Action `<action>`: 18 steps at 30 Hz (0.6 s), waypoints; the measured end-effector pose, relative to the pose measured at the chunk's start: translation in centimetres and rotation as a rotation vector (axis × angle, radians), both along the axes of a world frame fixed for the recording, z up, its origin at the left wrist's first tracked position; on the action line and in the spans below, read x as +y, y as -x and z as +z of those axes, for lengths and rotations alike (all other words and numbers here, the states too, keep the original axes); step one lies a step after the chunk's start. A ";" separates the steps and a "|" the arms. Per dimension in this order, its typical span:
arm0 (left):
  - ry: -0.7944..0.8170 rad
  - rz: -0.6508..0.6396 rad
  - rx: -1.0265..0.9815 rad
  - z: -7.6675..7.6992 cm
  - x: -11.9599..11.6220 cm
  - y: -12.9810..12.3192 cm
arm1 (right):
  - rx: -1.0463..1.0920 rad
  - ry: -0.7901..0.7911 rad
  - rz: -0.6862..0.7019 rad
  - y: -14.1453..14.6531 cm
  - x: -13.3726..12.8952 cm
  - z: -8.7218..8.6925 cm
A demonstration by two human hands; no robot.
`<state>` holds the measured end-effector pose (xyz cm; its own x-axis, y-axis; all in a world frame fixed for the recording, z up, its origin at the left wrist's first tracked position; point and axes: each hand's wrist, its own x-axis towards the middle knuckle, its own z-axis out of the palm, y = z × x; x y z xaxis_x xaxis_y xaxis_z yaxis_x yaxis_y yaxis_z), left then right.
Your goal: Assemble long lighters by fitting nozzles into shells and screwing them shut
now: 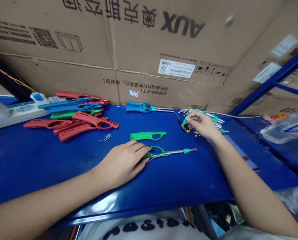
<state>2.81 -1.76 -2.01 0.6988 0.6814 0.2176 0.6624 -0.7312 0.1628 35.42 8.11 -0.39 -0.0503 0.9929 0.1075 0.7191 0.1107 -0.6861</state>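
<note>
My left hand is closed around the handle of a green gas lighter lying on the blue table. Its metal tube, with a teal collar near the tip, points right, and a thin wire runs along it. The handle is mostly hidden under my fingers. Just beyond lies a loose green shell half. Between thumb and fingers, my right hand pinches a small teal plastic part. Beneath it is a screwdriver with a black and yellow handle. Beside this hand lie several metal tubes with teal fittings.
Red, blue and green shells are piled at the left, by a white power strip. Small screws lie nearby. A blue lighter rests against the cardboard wall. A plastic bottle lies at the right.
</note>
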 end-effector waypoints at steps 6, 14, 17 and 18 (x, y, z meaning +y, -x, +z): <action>-0.010 -0.003 -0.003 -0.3 0.3 0.1 | 0.162 0.352 0.274 2.2 -2.3 0.8; -0.031 -0.001 0.027 -0.2 0.5 0.0 | -0.277 0.110 0.482 0.7 -2.2 1.0; -0.014 0.013 0.006 -0.2 0.5 0.0 | -0.295 0.019 0.530 0.6 -2.2 0.9; 0.003 0.012 -0.014 -0.3 0.6 0.0 | -0.297 0.012 0.548 0.7 -2.2 0.8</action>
<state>2.80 -1.20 -2.33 0.6877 0.6901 0.2254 0.6684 -0.7231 0.1744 34.72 5.90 0.43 -0.5787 0.8156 0.0000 0.7202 0.5110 -0.4694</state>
